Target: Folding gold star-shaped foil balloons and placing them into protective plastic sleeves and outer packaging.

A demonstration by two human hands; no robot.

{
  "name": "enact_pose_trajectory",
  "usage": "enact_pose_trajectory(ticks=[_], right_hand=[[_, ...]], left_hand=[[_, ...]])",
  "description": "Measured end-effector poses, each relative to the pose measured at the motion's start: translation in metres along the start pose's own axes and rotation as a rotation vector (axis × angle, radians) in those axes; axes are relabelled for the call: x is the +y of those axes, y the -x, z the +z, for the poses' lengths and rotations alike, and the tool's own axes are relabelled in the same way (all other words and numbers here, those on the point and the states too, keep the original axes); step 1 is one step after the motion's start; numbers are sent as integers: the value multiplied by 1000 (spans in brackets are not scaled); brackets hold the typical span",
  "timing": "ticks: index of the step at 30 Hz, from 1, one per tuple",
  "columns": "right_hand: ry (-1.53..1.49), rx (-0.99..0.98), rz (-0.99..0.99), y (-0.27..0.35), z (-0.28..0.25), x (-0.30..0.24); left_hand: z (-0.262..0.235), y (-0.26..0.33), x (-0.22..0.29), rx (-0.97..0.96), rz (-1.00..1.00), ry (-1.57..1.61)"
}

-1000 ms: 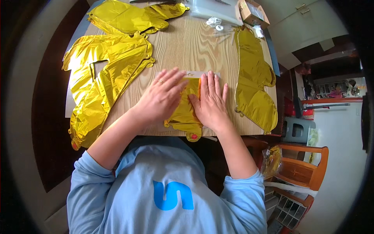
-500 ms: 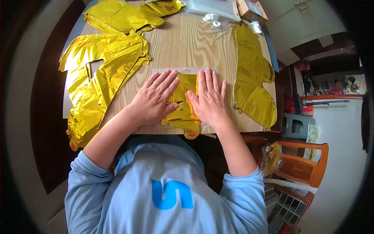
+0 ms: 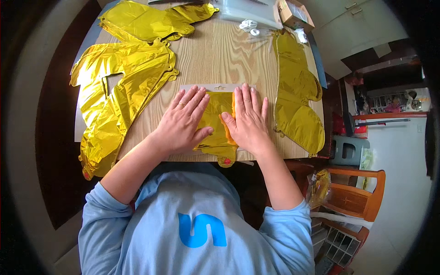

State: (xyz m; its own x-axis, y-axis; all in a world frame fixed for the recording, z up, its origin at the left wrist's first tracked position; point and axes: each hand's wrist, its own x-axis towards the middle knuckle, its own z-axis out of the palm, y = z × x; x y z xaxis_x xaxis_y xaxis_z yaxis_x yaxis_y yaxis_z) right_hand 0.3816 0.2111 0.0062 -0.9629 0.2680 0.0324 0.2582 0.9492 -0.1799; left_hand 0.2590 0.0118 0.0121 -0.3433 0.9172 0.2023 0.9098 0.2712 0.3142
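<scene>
Both palms press flat on a folded gold foil balloon (image 3: pixel 215 123) lying on a white backing card (image 3: pixel 215 87) near the front edge of the wooden table (image 3: pixel 220 55). My left hand (image 3: pixel 183 121) covers the balloon's left part, fingers spread. My right hand (image 3: pixel 247 119) lies on its right part, where an orange edge shows beside the thumb. The balloon's round tab hangs just over the table's edge.
A large gold foil balloon (image 3: pixel 119 96) sprawls over the table's left, another (image 3: pixel 151 20) at the far left, and a third (image 3: pixel 298 96) along the right edge. A clear plastic bag (image 3: pixel 250 11), small white rings (image 3: pixel 250 25) and a cardboard box (image 3: pixel 295 13) sit at the back. A wooden chair (image 3: pixel 353 197) stands at right.
Both hands stay pressed on the folded balloon; they have slid slightly toward the far side of it. Nothing was picked up or let go.
</scene>
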Motion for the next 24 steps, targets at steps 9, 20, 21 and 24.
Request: enact_pose_trajectory(ticks=[9,20,21,24], right_hand=[[4,-15,19,-1,-4,-4],[-150,52,1,-4,-28,0],[-128,40,-22,-4,-25,-2],[-54,-50,-48,-7,-7,-4]], left_hand=[[5,-5,-1,-21,19,-22],[7,-3,-4,-28,12,-90],[7,-3,-3,-38,5,-94],[6,-3,-2,-41,13,-103]])
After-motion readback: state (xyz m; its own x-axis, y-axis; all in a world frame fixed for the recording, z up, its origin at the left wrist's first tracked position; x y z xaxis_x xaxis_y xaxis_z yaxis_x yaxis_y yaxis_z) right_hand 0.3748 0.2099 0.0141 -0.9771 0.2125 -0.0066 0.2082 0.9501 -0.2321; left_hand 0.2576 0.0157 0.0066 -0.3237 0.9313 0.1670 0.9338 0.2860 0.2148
